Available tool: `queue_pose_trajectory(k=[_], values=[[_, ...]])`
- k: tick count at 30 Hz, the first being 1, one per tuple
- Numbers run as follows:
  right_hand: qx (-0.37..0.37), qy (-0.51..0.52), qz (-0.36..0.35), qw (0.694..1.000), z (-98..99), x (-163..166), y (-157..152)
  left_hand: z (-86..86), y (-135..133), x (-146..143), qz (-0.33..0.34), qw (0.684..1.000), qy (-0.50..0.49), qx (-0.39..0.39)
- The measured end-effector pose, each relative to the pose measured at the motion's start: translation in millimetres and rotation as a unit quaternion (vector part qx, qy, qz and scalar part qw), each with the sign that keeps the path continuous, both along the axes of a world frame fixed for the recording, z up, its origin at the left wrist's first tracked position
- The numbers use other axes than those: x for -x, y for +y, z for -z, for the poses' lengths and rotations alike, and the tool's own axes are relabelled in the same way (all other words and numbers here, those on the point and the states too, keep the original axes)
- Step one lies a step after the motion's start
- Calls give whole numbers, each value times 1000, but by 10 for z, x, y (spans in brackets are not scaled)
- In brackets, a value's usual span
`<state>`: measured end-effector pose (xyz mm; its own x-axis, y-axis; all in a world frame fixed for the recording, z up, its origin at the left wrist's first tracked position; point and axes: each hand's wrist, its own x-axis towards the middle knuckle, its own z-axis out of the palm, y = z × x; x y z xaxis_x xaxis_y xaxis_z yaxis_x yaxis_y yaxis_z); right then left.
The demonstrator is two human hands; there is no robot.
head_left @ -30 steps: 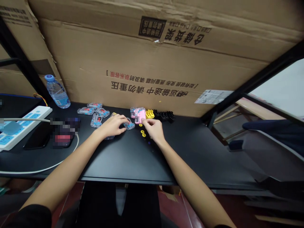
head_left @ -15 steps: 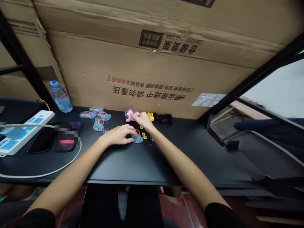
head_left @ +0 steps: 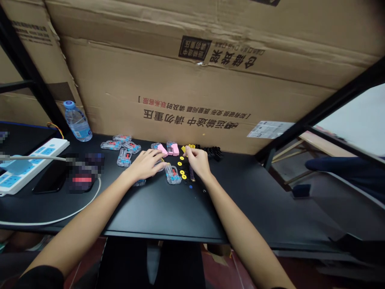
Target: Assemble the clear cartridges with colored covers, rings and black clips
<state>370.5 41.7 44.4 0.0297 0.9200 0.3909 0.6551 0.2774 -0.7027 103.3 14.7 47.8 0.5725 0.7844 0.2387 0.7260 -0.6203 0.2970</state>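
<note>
My right hand (head_left: 197,161) pinches a small yellow plastic piece (head_left: 183,149) between thumb and forefinger, beside a row of yellow pieces (head_left: 190,146). My left hand (head_left: 146,164) lies palm down with its fingers spread over a partly hidden clear piece. Between the hands is a clear toy pistol (head_left: 173,175) with blue and red parts inside. Several yellow discs (head_left: 182,172) form a loose line to its right. Behind my left fingers are a pink piece (head_left: 163,150) and a clear part with a second pink piece (head_left: 173,149) on it.
More clear toy pistols (head_left: 124,157) lie to the left, and black pieces (head_left: 214,152) at the back right. A water bottle (head_left: 78,124), a power strip (head_left: 33,164), a phone (head_left: 51,176) and a white cable (head_left: 75,214) occupy the left side. Cardboard (head_left: 168,80) stands behind.
My right hand has let go of the pink piece and moved right to the yellow pieces. My left hand has shifted left, uncovering the toy pistol between the hands.
</note>
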Motion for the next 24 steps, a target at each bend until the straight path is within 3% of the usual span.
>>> queue_pose_trajectory(k=[5,14,20,24], values=[[6,-46,-7,999,9,-119,-39,68,109,46,-42,998,3,45],[-3,-84,-13,996,-93,-108,-70,74,286,22,-27,999,-21,39],[41,-118,-147,981,-179,10,-266,-123,184,116,-67,996,-36,-49],[26,-183,-217,958,-147,137,-392,-140,143,195,-97,994,-44,10]])
